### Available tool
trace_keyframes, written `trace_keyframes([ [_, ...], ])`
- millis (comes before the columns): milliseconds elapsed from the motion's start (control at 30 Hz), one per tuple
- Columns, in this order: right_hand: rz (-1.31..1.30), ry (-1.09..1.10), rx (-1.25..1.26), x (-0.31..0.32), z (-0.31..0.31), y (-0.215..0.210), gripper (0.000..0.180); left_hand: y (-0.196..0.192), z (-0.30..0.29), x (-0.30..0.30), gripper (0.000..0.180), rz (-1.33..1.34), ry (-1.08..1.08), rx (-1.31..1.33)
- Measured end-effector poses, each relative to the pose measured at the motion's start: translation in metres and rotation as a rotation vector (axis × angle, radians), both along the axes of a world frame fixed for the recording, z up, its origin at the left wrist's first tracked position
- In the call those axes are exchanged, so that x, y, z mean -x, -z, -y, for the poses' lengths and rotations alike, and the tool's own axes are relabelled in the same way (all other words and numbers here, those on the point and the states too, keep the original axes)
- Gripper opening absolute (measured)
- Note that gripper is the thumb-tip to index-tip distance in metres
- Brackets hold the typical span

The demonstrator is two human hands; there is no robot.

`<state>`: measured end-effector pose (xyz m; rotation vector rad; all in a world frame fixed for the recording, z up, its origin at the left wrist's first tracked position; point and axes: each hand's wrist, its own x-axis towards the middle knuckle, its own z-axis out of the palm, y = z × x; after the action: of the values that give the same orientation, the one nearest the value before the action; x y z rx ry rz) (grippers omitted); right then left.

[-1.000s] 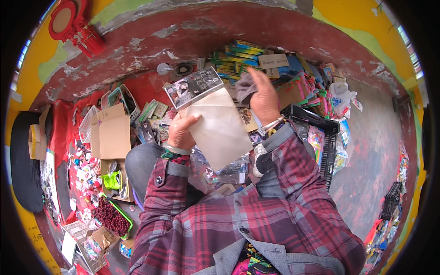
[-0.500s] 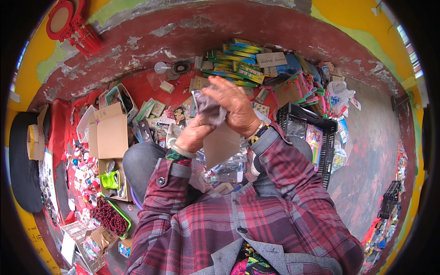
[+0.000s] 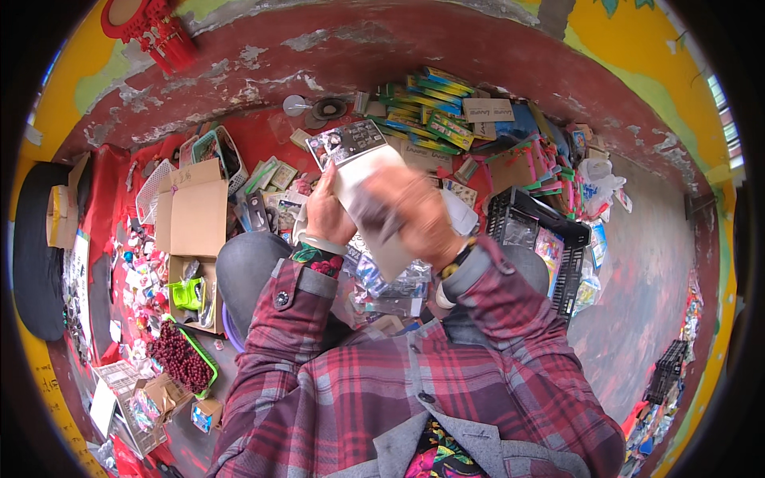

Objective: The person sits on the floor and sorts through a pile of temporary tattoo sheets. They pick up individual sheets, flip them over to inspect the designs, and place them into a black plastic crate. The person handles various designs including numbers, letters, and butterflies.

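My left hand (image 3: 328,215) grips the left edge of a long, flat pale board (image 3: 351,185), thumb up along its side. The board's far end carries a dark, black-and-white patterned panel (image 3: 347,142); I cannot tell whether it is a booklet or a card. My right hand (image 3: 418,211), smeared by motion, presses a crumpled dark grey cloth (image 3: 376,213) against the board's face. The board is tilted, held over my lap, and the cloth and right hand hide its middle.
Clear plastic packets (image 3: 394,287) lie below the board between my knees. An open cardboard box (image 3: 195,215) stands at left, a black crate (image 3: 570,239) at right. Stacked colourful boxes (image 3: 430,107) lie ahead by the wall. A green tray of dark red beads (image 3: 211,370) sits lower left.
The board has turned so its patterned end shows on the far side. My left hand has moved to its left edge; the right hand with the cloth has come down and nearer.
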<state>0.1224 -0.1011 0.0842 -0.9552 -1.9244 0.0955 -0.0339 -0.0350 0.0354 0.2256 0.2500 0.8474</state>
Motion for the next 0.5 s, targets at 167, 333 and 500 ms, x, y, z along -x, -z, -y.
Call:
trace_keyframes([
  [167, 0.239, -0.122, 0.072, 0.031, 0.009, 0.026, 0.048, -0.009, 0.004, 0.005, 0.052, -0.021, 0.077, 0.027],
  [333, 0.253, 0.221, 0.062, 0.011, -0.011, 0.026, 0.048, -0.003, 0.014, -0.001, 0.051, 0.363, 0.135, 0.035],
  [500, 0.206, 0.373, 0.031, -0.011, -0.02, 0.022, 0.048, -0.017, 0.019, -0.005, 0.054, 0.167, 0.145, -0.08],
])
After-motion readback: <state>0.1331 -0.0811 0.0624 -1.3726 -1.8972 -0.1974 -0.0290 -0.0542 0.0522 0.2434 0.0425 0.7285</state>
